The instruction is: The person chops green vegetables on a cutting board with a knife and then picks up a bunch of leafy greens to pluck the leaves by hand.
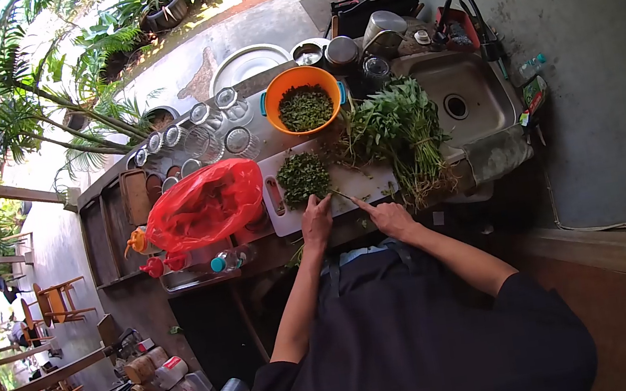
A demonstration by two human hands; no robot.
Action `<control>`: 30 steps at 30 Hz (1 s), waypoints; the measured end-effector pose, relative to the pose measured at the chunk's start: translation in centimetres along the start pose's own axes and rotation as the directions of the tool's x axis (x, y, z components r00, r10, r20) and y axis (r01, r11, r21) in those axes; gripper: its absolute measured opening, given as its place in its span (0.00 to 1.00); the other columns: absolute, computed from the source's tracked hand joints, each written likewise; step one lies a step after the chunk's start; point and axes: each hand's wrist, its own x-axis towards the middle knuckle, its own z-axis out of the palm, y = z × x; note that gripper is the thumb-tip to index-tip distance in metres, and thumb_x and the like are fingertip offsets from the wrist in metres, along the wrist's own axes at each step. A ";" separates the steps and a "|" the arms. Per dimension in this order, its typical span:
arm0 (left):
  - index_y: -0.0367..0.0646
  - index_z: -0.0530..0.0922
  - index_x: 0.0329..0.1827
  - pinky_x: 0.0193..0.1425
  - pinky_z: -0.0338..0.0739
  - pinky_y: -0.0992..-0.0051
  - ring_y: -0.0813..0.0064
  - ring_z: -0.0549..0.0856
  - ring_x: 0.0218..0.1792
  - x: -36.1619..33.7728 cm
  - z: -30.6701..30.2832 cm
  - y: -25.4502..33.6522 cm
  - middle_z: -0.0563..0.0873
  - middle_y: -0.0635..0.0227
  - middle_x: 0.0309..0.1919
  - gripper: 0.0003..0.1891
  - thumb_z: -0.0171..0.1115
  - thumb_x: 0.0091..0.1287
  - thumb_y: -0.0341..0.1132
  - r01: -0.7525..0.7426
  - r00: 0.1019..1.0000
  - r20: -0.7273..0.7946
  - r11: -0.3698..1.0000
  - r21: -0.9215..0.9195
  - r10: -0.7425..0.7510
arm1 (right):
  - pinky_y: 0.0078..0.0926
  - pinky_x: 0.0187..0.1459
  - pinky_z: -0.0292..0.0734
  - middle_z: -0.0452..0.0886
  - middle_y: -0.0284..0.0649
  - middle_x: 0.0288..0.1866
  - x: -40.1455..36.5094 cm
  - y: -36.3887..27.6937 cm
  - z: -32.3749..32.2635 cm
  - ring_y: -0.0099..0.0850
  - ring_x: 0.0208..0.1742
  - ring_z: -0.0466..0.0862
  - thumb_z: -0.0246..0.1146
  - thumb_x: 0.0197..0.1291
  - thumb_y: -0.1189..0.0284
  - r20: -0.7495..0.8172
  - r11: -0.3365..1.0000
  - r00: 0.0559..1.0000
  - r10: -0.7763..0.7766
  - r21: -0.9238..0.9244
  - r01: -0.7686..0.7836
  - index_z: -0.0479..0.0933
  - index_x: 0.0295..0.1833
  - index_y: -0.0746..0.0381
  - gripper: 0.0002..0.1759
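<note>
My right hand (392, 220) is wrapped around the handle of a knife (351, 200). The blade points up and left across a white cutting board (363, 182), its tip close to my left hand (317, 217). That left hand is closed at the near edge of a heap of chopped greens (303, 178); what its fingers pinch is too small to make out. A large bunch of leafy stems (404, 131), roots toward me, lies over the board's right side. Behind the board, an orange basin (299, 79) with blue handles holds more cut greens.
Left of the board is an open red plastic bag (206, 202), with a clear bottle (232, 259) nearer me. Upturned glass jars (240, 142) stand behind the bag. A metal sink (466, 86) is at the right, a grey cloth (497, 153) on its front edge. Metal pots (342, 52) stand at the back.
</note>
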 end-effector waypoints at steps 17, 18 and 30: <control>0.46 0.87 0.52 0.42 0.78 0.58 0.54 0.84 0.37 -0.1 -0.1 -0.1 0.80 0.58 0.35 0.14 0.64 0.64 0.27 0.026 1.000 -0.003 1.000 -0.004 -0.026 | 0.55 0.38 0.81 0.82 0.52 0.28 0.0 -0.9 -0.7 0.54 0.33 0.85 0.54 0.63 0.74 0.018 1.000 1.000 -0.013 0.012 0.013 0.50 0.82 0.32 0.45; 0.46 0.87 0.52 0.42 0.78 0.58 0.54 0.84 0.37 -0.1 -0.1 -0.1 0.80 0.58 0.35 0.14 0.64 0.64 0.27 0.026 1.000 -0.001 1.000 -0.004 -0.026 | 0.55 0.38 0.81 0.82 0.52 0.28 0.0 -0.7 -0.4 0.54 0.33 0.85 0.54 0.63 0.74 0.019 1.000 1.000 -0.011 0.012 0.011 0.50 0.82 0.32 0.45; 0.49 0.87 0.52 0.42 0.79 0.59 0.55 0.85 0.38 -0.2 0.1 -0.1 0.81 0.60 0.37 0.14 0.64 0.65 0.28 0.035 0.999 -0.033 0.999 0.021 -0.034 | 0.53 0.35 0.82 0.82 0.50 0.28 0.4 -0.3 1.4 0.52 0.30 0.85 0.55 0.64 0.74 -0.061 0.999 0.998 -0.015 -0.051 0.012 0.48 0.82 0.29 0.46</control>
